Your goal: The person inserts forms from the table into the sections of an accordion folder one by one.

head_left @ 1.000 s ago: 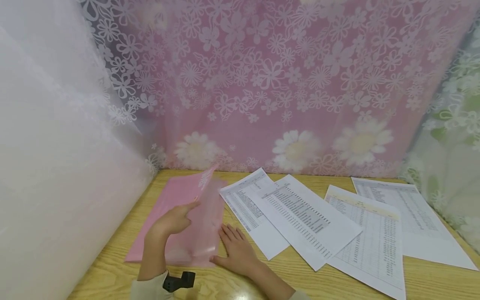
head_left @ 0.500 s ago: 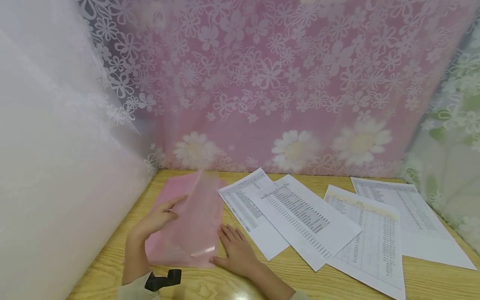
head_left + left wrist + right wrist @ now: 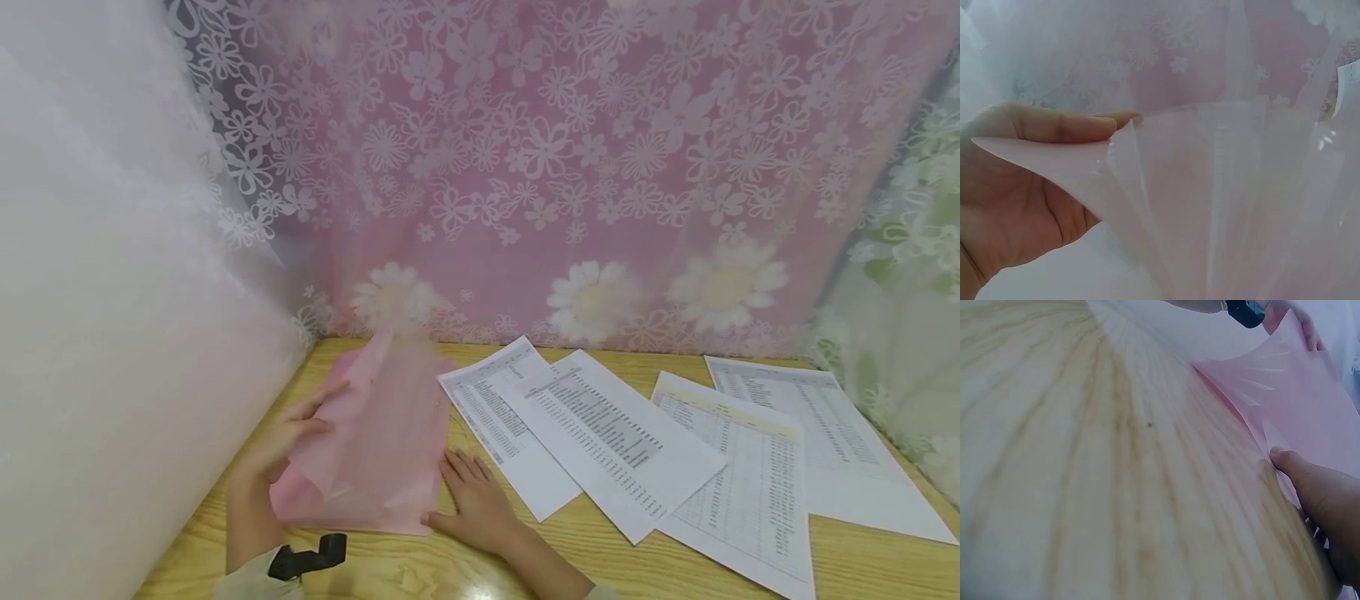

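A translucent pink plastic folder (image 3: 401, 450) lies on the table's left part in the head view, its upper sheet lifted and bent at the left. My left hand (image 3: 272, 443) grips that lifted left side; in the left wrist view the thumb lies over the pink sheet (image 3: 1166, 187) and the other fingers are behind it. My right hand (image 3: 480, 506) lies flat at the folder's lower right edge, fingers extended. In the right wrist view its thumb (image 3: 1294, 465) presses on the edge of the folder. Any contents of the folder cannot be made out.
Right of the folder, several printed sheets overlap: a sheet (image 3: 540, 487) beside my right hand, one across it (image 3: 600, 442), a cream-headed one (image 3: 750, 492) and another (image 3: 847, 450) at far right. A floral curtain (image 3: 525, 167) rises behind the wooden table (image 3: 420, 575); a white one (image 3: 112, 292) stands left.
My left hand has moved left and slightly toward me, drawing the folder's upper sheet over to the left. My right hand stays where it was. The printed sheets have not moved.
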### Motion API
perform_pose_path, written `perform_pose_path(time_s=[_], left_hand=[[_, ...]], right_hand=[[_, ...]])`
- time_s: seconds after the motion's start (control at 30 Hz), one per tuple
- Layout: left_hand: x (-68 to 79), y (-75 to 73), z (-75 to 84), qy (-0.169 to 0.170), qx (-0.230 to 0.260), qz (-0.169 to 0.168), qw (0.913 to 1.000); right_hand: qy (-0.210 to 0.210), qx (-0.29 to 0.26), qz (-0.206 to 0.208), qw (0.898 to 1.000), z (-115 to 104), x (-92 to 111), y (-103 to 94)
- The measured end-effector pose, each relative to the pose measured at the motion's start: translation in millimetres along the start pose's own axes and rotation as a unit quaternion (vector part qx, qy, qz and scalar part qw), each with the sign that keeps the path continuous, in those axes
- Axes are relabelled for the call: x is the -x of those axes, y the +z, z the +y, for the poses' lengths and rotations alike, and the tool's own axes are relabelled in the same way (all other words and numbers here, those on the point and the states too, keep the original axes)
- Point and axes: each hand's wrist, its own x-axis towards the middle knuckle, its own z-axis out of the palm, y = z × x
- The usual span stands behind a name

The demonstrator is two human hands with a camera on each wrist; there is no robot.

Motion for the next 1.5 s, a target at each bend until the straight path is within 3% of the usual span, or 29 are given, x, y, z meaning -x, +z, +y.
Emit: perform_pose_path(time_s=[0.27, 0.4, 0.57, 1.03, 1.27, 1.5], left_hand=[[2.8, -6.0, -3.6, -0.014, 0.044, 0.007, 0.9989], [3.6, -6.3, -4.1, -0.004, 0.066, 0.003, 0.9978], [4.4, -5.9, -3.4, -0.002, 0.064, 0.009, 0.9979], [6.1, -3.6, 5.6, 0.029, 0.034, 0.003, 0.9990], [5.7, -3.2, 6.0, 0.028, 0.028, 0.004, 0.9992], [6.9, -3.2, 7.0, 0.014, 0.011, 0.006, 0.9998]], right_hand=[[0.006, -0.017, -0.002, 1.000, -0.8, -0.5, -0.7], [0.008, -0.035, 0.003, 0.999, -0.3, -0.2, -2.8], [0.004, -0.058, -0.004, 0.998, 0.0, -1.0, -9.1], [-0.040, -0.044, -0.043, 0.997, 4.4, -4.3, -57.0], [-0.029, -0.035, 0.008, 0.999, 33.1, -1.6, -92.5], [0.027, -0.037, 0.060, 0.997, 90.6, 12.9, -127.3]])
